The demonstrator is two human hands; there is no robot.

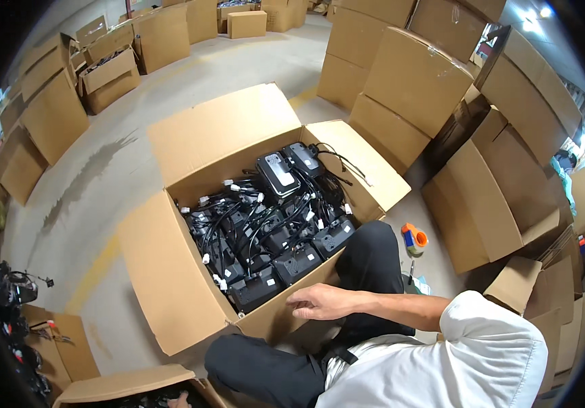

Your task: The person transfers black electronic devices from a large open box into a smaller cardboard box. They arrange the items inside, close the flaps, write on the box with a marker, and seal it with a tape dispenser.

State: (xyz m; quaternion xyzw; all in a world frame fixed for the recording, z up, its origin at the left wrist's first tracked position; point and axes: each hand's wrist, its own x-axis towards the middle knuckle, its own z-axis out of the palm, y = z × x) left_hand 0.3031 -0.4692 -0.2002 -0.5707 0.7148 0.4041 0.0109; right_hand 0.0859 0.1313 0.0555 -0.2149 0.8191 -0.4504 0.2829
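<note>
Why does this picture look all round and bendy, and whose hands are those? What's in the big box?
There's no robot here, just a person with bare hands. A camera worn on their head looks down through a very wide lens, so straight edges bend. The right hand is by the near side of the big open box, and I see nothing in it. That box is full of black devices with cables and white plugs. The left hand barely shows, down at the lower box; I can't tell what it holds. An orange and blue tool lies on the floor.
</note>
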